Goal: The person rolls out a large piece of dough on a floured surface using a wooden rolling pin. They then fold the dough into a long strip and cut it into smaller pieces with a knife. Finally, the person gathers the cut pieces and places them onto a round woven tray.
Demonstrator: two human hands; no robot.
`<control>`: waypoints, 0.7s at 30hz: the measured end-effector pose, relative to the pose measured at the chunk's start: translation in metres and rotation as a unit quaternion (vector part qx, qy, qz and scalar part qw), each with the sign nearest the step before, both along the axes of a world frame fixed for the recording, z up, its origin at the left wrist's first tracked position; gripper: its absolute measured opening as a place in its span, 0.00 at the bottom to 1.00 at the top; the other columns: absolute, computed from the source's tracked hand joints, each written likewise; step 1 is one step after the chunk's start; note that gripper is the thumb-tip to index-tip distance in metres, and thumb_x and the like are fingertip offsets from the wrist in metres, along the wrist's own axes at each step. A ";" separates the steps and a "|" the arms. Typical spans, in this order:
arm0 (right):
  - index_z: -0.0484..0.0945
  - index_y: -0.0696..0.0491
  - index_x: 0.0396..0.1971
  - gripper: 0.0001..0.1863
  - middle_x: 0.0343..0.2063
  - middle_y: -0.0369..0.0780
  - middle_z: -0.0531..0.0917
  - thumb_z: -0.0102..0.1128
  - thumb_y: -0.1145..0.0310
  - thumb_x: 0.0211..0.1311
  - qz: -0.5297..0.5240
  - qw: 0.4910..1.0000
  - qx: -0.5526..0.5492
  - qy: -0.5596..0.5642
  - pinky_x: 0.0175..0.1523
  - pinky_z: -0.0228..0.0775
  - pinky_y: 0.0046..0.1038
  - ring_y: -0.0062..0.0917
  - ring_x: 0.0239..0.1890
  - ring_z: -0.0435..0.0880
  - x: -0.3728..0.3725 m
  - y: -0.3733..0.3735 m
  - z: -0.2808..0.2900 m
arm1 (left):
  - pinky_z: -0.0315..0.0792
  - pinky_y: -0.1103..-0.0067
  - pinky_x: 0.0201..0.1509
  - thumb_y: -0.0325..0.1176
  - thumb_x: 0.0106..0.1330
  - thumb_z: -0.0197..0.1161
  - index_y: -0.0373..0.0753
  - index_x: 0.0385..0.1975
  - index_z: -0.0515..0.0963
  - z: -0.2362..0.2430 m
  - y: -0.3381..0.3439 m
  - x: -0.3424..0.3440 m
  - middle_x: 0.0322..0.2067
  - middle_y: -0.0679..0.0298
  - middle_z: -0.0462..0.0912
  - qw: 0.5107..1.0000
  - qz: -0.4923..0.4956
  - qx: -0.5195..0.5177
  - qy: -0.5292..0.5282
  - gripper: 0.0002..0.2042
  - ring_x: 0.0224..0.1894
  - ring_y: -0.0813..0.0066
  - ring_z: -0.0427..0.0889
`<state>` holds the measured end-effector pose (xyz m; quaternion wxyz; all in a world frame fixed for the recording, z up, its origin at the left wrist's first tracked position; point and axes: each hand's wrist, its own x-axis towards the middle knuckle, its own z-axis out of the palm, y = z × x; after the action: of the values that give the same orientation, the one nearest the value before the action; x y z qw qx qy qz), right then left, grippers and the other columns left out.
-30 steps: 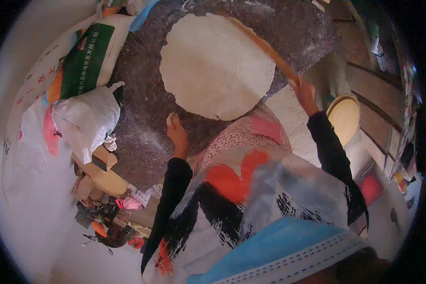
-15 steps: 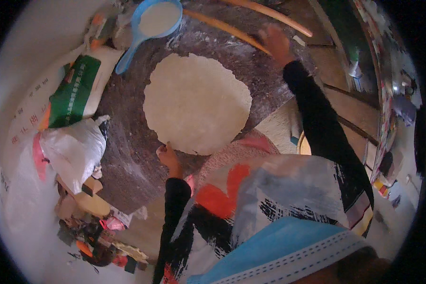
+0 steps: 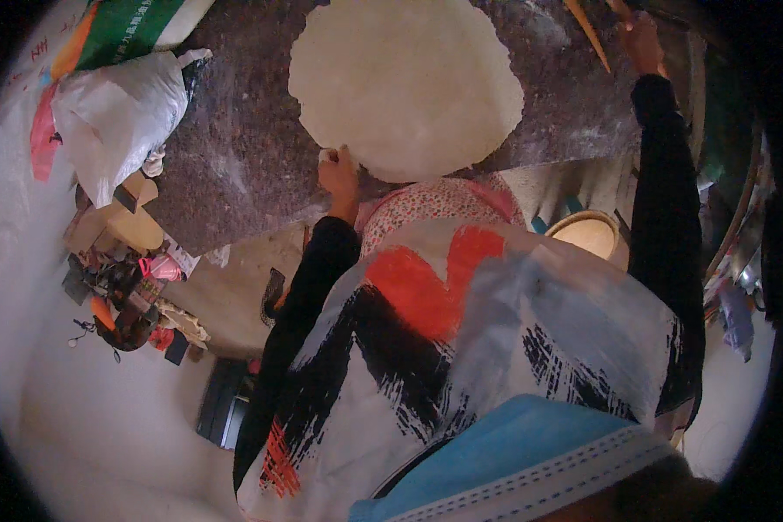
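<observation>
A large, thin round sheet of dough [image 3: 406,83] with a ragged edge lies on the dark board [image 3: 226,165], partly cut off at the top of the view. My left hand [image 3: 339,178] is closed at the dough's near left edge, fingertips pinched there. At the far upper right, my right hand [image 3: 642,43] is wrapped round a wooden rolling pin [image 3: 618,8], most of which is hidden or out of view. Left of that hand, the tapered end of another rolling pin [image 3: 590,33] rests on the board.
A white plastic bag [image 3: 122,117] and a green-and-white sack [image 3: 117,35] stand along the left. Cardboard and clutter [image 3: 135,287] lie beyond the board's left corner. Below its right part is a round basket-like container [image 3: 587,233]. White flour dust streaks the board.
The view has tilted toward my body, so the dough sits higher and the blue ladle-shaped scoop is out of sight. My right hand has shifted from one rolling pin to the other.
</observation>
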<state>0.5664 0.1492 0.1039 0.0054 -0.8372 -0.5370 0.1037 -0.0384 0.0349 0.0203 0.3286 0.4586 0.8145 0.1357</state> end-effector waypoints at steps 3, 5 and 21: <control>0.63 0.53 0.59 0.25 0.46 0.44 0.75 0.47 0.58 0.66 -0.086 0.967 0.099 0.218 0.45 0.70 0.40 0.35 0.42 0.76 -0.013 -0.021 0.021 | 0.72 0.71 0.30 0.44 0.56 0.66 0.32 0.32 0.76 0.017 0.010 0.023 0.26 0.58 0.80 0.967 0.179 0.007 -0.179 0.18 0.28 0.64 0.80; 0.63 0.53 0.60 0.25 0.46 0.44 0.75 0.48 0.58 0.66 -0.153 0.906 0.134 0.372 0.46 0.70 0.40 0.35 0.43 0.76 -0.036 -0.038 0.041 | 0.72 0.74 0.30 0.43 0.56 0.66 0.33 0.35 0.75 0.018 0.003 0.024 0.28 0.60 0.79 0.928 0.263 -0.046 -0.259 0.18 0.29 0.67 0.79; 0.69 0.47 0.54 0.27 0.51 0.44 0.72 0.62 0.68 0.50 0.363 0.923 -0.032 0.125 0.56 0.65 0.39 0.40 0.51 0.74 -0.317 -0.085 -0.072 | 0.72 0.71 0.43 0.42 0.59 0.63 0.37 0.48 0.70 -0.016 -0.049 0.041 0.42 0.58 0.76 0.695 0.202 -0.317 -0.612 0.21 0.41 0.65 0.77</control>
<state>0.2496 0.0643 0.0320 0.0075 -0.5645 -0.7957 0.2195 0.0022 -0.0142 0.0038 0.8452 -0.0334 0.5009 0.1832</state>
